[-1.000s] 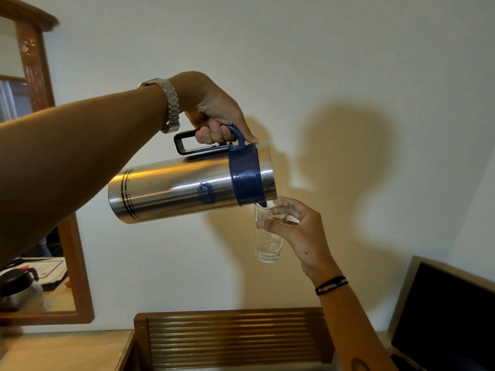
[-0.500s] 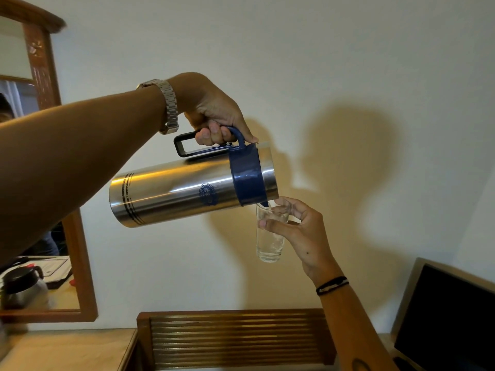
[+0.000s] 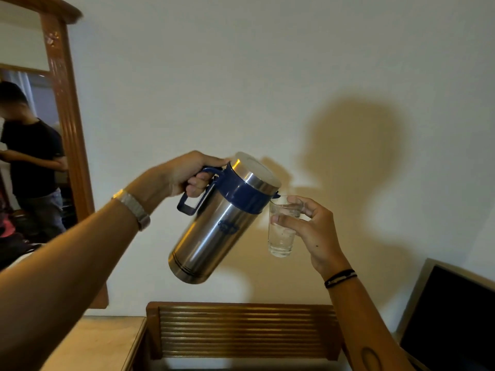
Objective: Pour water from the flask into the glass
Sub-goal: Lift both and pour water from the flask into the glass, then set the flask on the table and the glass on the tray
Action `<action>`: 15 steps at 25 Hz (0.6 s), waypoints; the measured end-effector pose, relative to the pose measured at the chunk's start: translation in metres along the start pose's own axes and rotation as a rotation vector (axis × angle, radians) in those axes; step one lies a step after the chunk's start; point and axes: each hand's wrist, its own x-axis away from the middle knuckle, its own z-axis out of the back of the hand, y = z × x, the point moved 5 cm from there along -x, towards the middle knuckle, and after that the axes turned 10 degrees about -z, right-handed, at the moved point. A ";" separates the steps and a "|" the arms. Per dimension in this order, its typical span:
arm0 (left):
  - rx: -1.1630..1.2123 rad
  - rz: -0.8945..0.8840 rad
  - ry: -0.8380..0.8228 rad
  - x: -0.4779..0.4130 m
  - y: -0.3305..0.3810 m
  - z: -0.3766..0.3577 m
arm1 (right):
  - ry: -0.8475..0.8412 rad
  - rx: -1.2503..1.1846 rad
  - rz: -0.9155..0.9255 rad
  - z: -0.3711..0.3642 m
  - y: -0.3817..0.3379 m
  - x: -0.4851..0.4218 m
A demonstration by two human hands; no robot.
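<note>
A steel flask (image 3: 219,226) with a blue collar and blue handle hangs in the air, tilted with its top up and to the right. My left hand (image 3: 187,175) grips its handle. The blue spout sits right at the rim of a clear glass (image 3: 281,232), which holds water to about mid-height. My right hand (image 3: 313,231) holds the glass upright from the right side, fingers wrapped near the rim. No stream of water is visible between spout and glass.
A wooden slatted rack (image 3: 246,330) stands below against the white wall. A dark screen (image 3: 450,317) is at lower right, a light tabletop (image 3: 107,344) at lower left. A wood-framed mirror (image 3: 67,116) on the left reflects a person.
The flask has swung from nearly horizontal back toward upright, and my left hand has dropped lower. The glass stays in my right hand at about the same place.
</note>
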 end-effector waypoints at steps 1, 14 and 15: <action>0.081 0.001 0.059 0.003 -0.015 -0.002 | 0.000 -0.005 -0.011 -0.002 0.004 0.000; 0.604 -0.108 0.510 0.021 -0.126 -0.026 | 0.089 0.036 -0.007 0.016 0.031 -0.020; 0.592 -0.117 0.520 0.019 -0.129 -0.027 | 0.095 0.041 -0.007 0.019 0.033 -0.021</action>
